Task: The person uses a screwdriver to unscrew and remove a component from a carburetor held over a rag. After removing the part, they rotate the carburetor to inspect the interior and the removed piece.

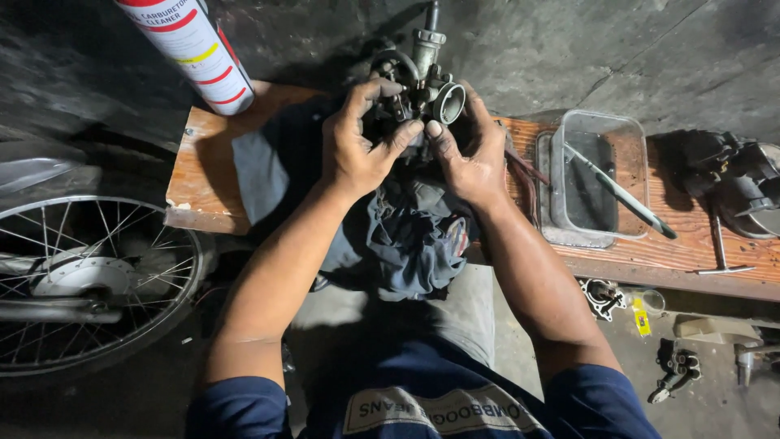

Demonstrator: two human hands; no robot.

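Head view: left hand [353,142] and right hand [471,154] both clasped grimy grey metal carburetor [418,89], raised above dark crumpled rag [410,236] on wooden plank tabletop [203,179], likely catching drips. Clear plastic tray [601,175] near right hand.

Left hand [355,145] and right hand [471,154] raised together, fingers curled, thumbs nearly touching.
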